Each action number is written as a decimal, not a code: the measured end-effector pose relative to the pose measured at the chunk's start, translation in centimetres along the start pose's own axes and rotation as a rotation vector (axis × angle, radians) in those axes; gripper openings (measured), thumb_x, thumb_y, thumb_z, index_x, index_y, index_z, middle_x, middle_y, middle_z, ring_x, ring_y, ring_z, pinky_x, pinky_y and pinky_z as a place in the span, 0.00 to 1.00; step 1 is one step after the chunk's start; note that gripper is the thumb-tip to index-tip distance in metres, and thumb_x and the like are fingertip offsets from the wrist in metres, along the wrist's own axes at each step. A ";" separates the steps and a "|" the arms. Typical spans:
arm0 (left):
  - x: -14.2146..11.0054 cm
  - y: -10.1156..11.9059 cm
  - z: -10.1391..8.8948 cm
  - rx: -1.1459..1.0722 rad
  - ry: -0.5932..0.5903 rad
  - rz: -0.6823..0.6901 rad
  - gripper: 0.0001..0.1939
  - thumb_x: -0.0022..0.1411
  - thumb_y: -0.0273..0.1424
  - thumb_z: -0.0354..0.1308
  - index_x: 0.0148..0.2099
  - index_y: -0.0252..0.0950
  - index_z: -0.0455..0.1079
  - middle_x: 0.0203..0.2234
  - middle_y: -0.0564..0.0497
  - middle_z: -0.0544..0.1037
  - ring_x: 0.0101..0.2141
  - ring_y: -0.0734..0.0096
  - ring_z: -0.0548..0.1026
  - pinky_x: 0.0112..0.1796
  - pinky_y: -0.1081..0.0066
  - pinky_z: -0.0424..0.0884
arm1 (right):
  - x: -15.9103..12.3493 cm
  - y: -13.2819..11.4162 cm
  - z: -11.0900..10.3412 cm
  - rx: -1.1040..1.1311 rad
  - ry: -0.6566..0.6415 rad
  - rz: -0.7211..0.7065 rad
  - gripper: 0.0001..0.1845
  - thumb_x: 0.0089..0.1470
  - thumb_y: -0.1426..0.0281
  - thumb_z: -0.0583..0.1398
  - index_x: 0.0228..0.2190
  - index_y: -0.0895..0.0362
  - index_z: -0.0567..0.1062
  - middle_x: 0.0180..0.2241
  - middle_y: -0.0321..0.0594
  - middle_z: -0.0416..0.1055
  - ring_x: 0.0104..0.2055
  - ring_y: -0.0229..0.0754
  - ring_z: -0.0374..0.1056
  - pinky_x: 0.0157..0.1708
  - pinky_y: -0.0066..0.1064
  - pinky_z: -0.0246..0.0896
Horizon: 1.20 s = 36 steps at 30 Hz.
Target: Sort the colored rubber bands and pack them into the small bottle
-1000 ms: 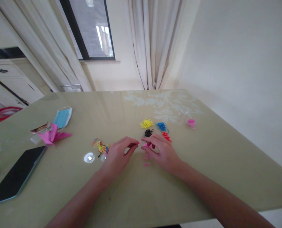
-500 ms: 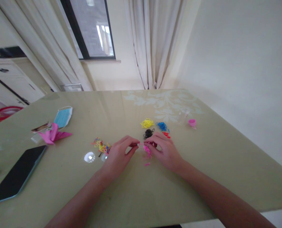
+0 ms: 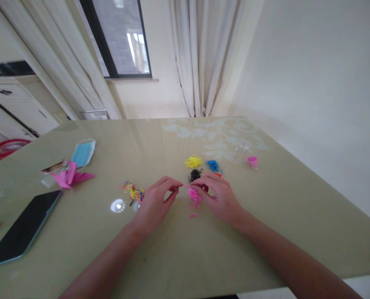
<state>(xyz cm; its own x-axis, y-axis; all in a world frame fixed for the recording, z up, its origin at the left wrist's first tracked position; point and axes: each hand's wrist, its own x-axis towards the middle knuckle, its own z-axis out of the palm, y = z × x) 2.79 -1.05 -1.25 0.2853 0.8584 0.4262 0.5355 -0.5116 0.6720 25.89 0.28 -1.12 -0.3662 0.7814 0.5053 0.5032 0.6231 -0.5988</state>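
My right hand [image 3: 217,195] pinches a small pink rubber band [image 3: 187,186], whose end sticks out to the left of the fingertips. Facing it across a narrow gap, my left hand [image 3: 155,199] has thumb and fingers drawn together; a tiny dark spot shows at the tips, too small to name. Below the right fingertips lies a pile of pink rubber bands [image 3: 194,197]. Just beyond are black [image 3: 195,175], yellow [image 3: 193,161] and blue rubber bands [image 3: 213,165] in separate piles. Red bands [image 3: 218,175] are partly hidden behind my right hand. Mixed-colour bands [image 3: 134,192] lie beside my left hand.
A tablet-like dark device [image 3: 24,226], a pink folded paper piece [image 3: 71,176] and a blue face mask [image 3: 83,153] lie at the left. On the right stand a small pink cup [image 3: 252,161] and a clear container [image 3: 242,149]. A wall borders the table's right side.
The fingertips of my two hands have moved slightly apart. The pink band now shows at my right fingertips, and my left index finger is a little straighter.
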 end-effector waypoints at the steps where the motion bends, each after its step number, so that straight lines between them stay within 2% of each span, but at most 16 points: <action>1: 0.0 0.0 0.0 -0.002 0.005 -0.001 0.12 0.66 0.21 0.56 0.45 0.40 0.77 0.38 0.51 0.81 0.37 0.69 0.82 0.41 0.70 0.79 | 0.0 0.0 0.0 0.001 -0.001 -0.001 0.06 0.68 0.69 0.63 0.40 0.55 0.82 0.33 0.39 0.76 0.33 0.40 0.71 0.37 0.32 0.66; 13: 0.0 -0.5 0.1 0.027 0.022 -0.001 0.11 0.68 0.22 0.58 0.46 0.40 0.77 0.38 0.51 0.82 0.38 0.70 0.81 0.42 0.70 0.78 | -0.1 0.0 0.0 0.004 0.020 -0.031 0.07 0.68 0.68 0.62 0.41 0.54 0.83 0.33 0.40 0.77 0.33 0.40 0.71 0.36 0.31 0.67; 22: 0.0 -0.4 -0.1 0.065 0.018 -0.002 0.09 0.68 0.23 0.57 0.45 0.39 0.77 0.37 0.50 0.83 0.38 0.67 0.82 0.42 0.67 0.79 | -0.1 -0.2 -0.2 0.022 0.041 -0.053 0.07 0.67 0.69 0.63 0.41 0.53 0.83 0.33 0.40 0.77 0.31 0.39 0.71 0.35 0.31 0.69; 30: 0.1 -0.6 -0.1 0.099 0.028 -0.020 0.08 0.68 0.26 0.58 0.44 0.40 0.78 0.37 0.50 0.84 0.37 0.65 0.81 0.41 0.66 0.79 | 0.3 -0.7 -1.6 0.073 0.069 -0.092 0.09 0.68 0.65 0.62 0.42 0.52 0.84 0.32 0.39 0.77 0.31 0.40 0.72 0.36 0.33 0.70; 32: 0.1 -0.7 -0.1 0.120 0.037 -0.028 0.07 0.68 0.27 0.59 0.44 0.40 0.78 0.37 0.50 0.84 0.37 0.65 0.81 0.41 0.65 0.79 | 0.5 -0.1 -1.9 0.030 0.008 -0.066 0.09 0.68 0.65 0.62 0.41 0.53 0.84 0.32 0.39 0.78 0.32 0.40 0.72 0.37 0.32 0.69; 36: 0.1 -0.8 -0.2 0.127 0.074 -0.059 0.05 0.69 0.29 0.61 0.44 0.40 0.78 0.37 0.51 0.85 0.39 0.64 0.82 0.44 0.64 0.79 | 0.8 1.2 -2.0 -0.064 -0.227 -0.002 0.08 0.66 0.69 0.64 0.38 0.55 0.85 0.33 0.40 0.78 0.34 0.40 0.73 0.36 0.31 0.66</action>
<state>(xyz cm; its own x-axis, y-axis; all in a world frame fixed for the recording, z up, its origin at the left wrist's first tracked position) 2.26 -0.57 -1.64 0.1937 0.8797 0.4344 0.6474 -0.4473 0.6171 27.76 1.56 -0.22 -0.5302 0.7725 0.3495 0.5480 0.6268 -0.5539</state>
